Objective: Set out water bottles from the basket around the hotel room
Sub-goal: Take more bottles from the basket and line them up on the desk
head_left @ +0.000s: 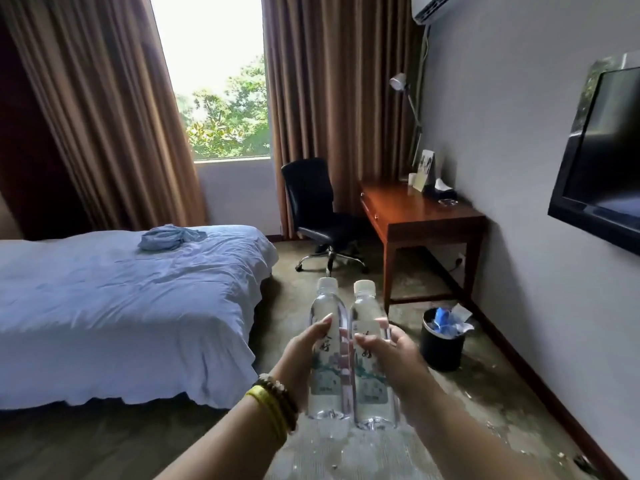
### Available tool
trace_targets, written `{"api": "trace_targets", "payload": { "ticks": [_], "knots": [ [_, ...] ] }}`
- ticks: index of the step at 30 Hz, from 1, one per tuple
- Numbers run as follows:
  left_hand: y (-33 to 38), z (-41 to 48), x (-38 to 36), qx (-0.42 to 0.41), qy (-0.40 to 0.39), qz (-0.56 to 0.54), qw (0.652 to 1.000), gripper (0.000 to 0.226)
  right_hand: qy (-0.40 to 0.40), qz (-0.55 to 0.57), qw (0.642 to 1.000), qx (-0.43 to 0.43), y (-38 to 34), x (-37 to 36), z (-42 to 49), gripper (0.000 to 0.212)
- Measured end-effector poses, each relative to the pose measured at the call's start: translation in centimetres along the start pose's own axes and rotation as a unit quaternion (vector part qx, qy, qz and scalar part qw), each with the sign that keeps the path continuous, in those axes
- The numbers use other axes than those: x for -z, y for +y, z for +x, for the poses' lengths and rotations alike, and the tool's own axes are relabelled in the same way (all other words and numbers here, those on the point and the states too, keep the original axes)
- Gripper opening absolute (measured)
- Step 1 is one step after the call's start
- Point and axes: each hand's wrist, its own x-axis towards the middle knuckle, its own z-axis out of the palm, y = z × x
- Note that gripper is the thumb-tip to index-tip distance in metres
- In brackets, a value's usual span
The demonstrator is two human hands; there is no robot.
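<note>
Two water bottles upright side by side, one gripped in each of the hands, left, right, label text seemingly illegible

- Two water bottles: clear, capped in white, wrapped in pale labels printed with green and reddish scenery.
- Bracelets: one yellow band, brown beads beside it.
- Bed linen: white, tinted bluish.
- Curtains: plain brown.
- Desk: reddish-brown wood.
- Office chair: black, chrome base.
- Waste bin: black.
- Carpet: mottled grey-green.
</note>
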Motion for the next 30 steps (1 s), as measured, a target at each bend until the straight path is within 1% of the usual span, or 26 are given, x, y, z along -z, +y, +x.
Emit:
{"api": "trace_targets", "payload": {
  "ticks": [3,4,7,11,14,19,21,25,26,28,30],
  "knots": [
    [2.4,8.1,0.8,-0.003,0.012,0.004,1.000,0.053,0.001,0.000,1.000,0.010,-1.7,2.3,7.8,0.058],
    [3.2,10.8,0.9,-0.005,0.015,0.007,1.000,0.051,0.001,0.000,1.000,0.014,-2.5,3.1,10.5,0.056],
    [6.1,18.3,1.2,-0.012,0.015,0.017,1.000,0.047,0.002,-0.013,1.000,0.026,-5.4,5.3,18.0,0.061],
    [9.7,26.6,2.0,-0.011,0.001,0.019,1.000,0.053,0.003,-0.020,0.999,0.048,-8.2,7.5,26.1,0.043],
    [11.4,32.9,2.9,-0.012,-0.026,0.009,1.000,0.048,0.014,-0.019,0.998,0.055,-9.2,9.1,31.5,0.047],
    [13.5,44.7,4.9,0.009,-0.071,0.024,0.997,0.040,0.072,-0.011,0.995,0.063,-9.7,12.1,41.6,0.062],
    [14.3,49.8,6.0,0.023,-0.086,0.021,0.996,0.038,0.097,-0.004,0.993,0.069,-9.6,13.0,46.1,0.060],
    [16.9,60.8,8.6,0.049,-0.117,0.008,0.992,0.036,0.154,0.028,0.985,0.073,-10.3,14.5,56.1,0.049],
    [17.8,63.4,9.1,0.056,-0.123,0.008,0.991,0.038,0.172,0.030,0.982,0.075,-10.8,14.9,58.6,0.047],
    [19.9,68.4,10.0,0.073,-0.132,0.016,0.988,0.050,0.208,0.036,0.974,0.077,-12.0,15.3,63.1,0.046],
    [21.8,73.0,10.5,0.092,-0.132,0.033,0.986,0.056,0.234,0.044,0.968,0.079,-13.1,16.0,67.2,0.043]
  ]
}}
